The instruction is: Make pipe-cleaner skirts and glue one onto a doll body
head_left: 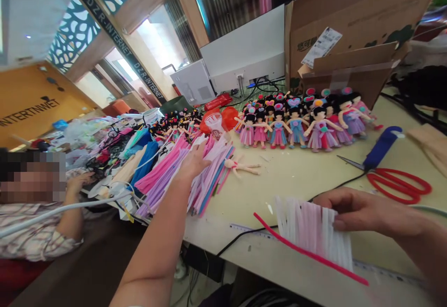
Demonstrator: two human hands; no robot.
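My right hand [359,209] pinches a row of short white and pale pink pipe cleaners [309,228] between thumb and fingers, above the table's front edge. A single red pipe cleaner [314,253] lies slantwise along the lower side of that row. My left hand [193,160] is stretched out over long bundled pipe cleaners [213,176] in lilac, pink and blue. Its fingers are apart and touch or hover over the pile; contact cannot be told. Right of the pile lies a bare beige doll body [240,166] with a pink band.
Several finished dolls [279,123] stand in rows at the back. Red-handled scissors [400,183] and a blue-handled pointed tool [380,148] lie at right, near a black cable [240,239]. A cardboard box [349,18] stands behind. A co-worker [38,223] sits at left.
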